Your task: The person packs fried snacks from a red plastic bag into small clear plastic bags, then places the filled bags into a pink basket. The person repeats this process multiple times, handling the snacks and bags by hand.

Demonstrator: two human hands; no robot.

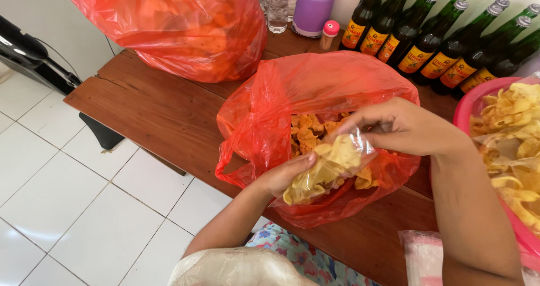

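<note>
My left hand (284,176) grips a small clear plastic bag of yellow chips (329,168) from below, over an open red plastic bag (264,123) that holds more chips. My right hand (405,128) is at the small bag's mouth, its fingers pinched on the plastic there. Both hands are above the brown wooden table (163,114).
A second, full red plastic bag (185,24) stands at the table's back left. A row of several dark green bottles (433,38) lines the back. A pink basin (467,103) of packed chips sits at the right. A purple tissue holder (312,7) is behind. White tiled floor (56,196) lies left.
</note>
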